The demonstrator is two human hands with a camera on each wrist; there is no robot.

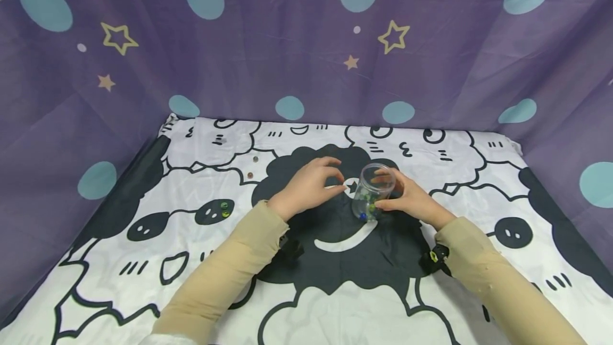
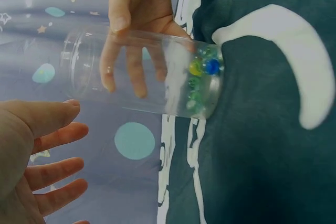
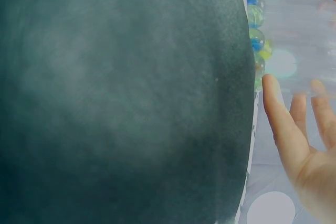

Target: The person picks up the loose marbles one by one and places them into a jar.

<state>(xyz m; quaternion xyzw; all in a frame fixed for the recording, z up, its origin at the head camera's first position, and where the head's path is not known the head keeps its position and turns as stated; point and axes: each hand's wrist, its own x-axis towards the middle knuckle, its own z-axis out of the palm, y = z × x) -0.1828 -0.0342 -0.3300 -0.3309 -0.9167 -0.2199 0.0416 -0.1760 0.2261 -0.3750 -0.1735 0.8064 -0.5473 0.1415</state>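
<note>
A clear, open-topped jar (image 1: 377, 180) stands on the dark part of the printed cloth, with several green, blue and yellow marbles (image 2: 202, 72) gathered at its bottom. My right hand (image 1: 404, 193) holds the jar from the right, thumb on the near side and fingers round the far side. Through the clear wall those fingers show in the left wrist view. To the left of the jar is my left hand (image 1: 313, 184), its fingers spread and loosely bent. Nothing is in it, and it stays apart from the jar near the rim.
Two greenish marbles (image 1: 224, 210) lie on the cloth at the left, over a printed dark lens. Farther back are two small brownish marbles (image 1: 252, 167). A purple curtain (image 1: 287, 41) with stars and dots hangs behind and at both sides of the table.
</note>
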